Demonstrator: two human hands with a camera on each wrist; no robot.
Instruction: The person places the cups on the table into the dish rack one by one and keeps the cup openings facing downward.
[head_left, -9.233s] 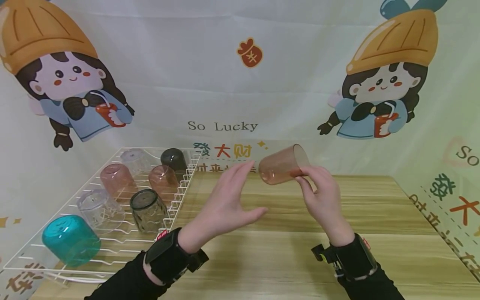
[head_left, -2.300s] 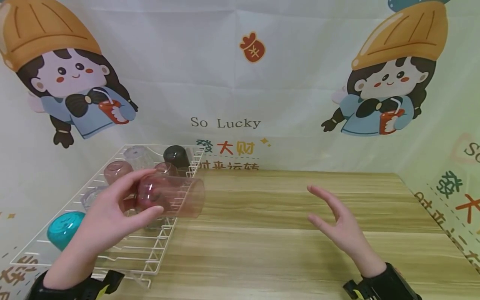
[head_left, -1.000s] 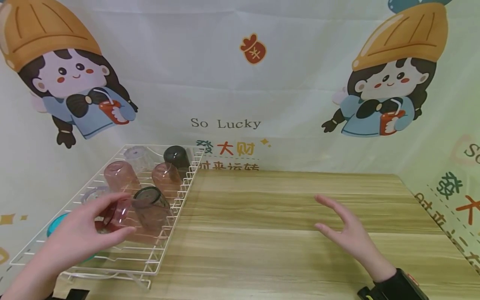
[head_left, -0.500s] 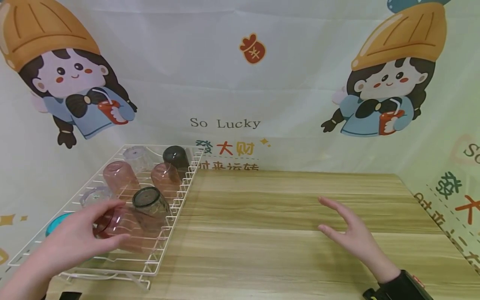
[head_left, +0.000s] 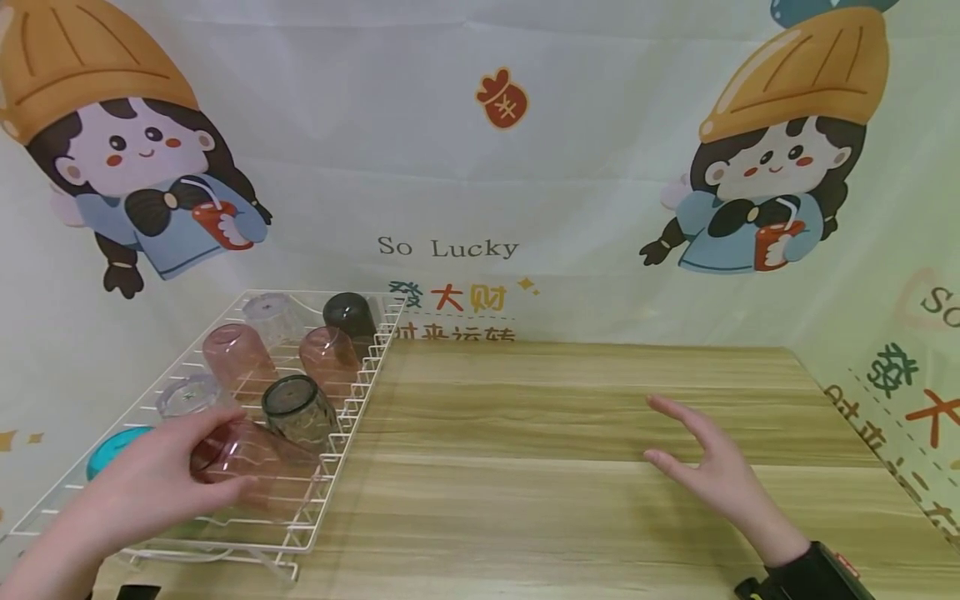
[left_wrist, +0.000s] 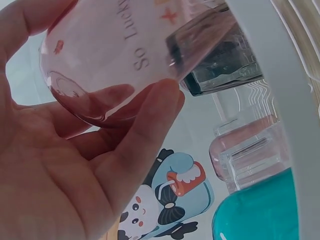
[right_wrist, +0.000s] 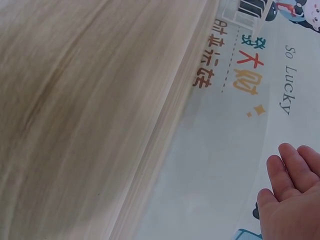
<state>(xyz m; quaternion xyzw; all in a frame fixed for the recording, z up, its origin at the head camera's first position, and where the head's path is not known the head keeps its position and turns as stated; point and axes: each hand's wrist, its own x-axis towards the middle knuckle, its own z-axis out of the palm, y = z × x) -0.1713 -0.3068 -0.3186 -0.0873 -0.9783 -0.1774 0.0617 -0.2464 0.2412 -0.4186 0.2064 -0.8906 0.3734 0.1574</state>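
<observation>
My left hand [head_left: 142, 479] holds a see-through pink cup [head_left: 262, 462] by its base end, thumb and fingers curled round it. The cup lies tilted, mouth to the right, low over the front right part of the white wire rack [head_left: 217, 547]; whether it touches the wires I cannot tell. In the left wrist view, the fingers wrap the rounded base of the pink cup [left_wrist: 100, 55]. A dark grey glass [head_left: 296, 408] stands upside down just behind it. My right hand [head_left: 712, 467] hovers above the table with thumb and fingers apart, holding nothing.
Upside-down cups share the rack: a teal cup [head_left: 112, 450], partly hidden by my left hand, a clear cup [head_left: 187, 396], two pinkish cups, a black cup [head_left: 348, 312] and another clear one. The wood-grain table [head_left: 525, 500] extends right; a printed cloth [head_left: 585, 208] hangs behind.
Earlier my right hand held the pink cup, with my left hand beside it. My left hand then took it leftward and lowered it over the rack's front. My right hand has drifted slightly right.
</observation>
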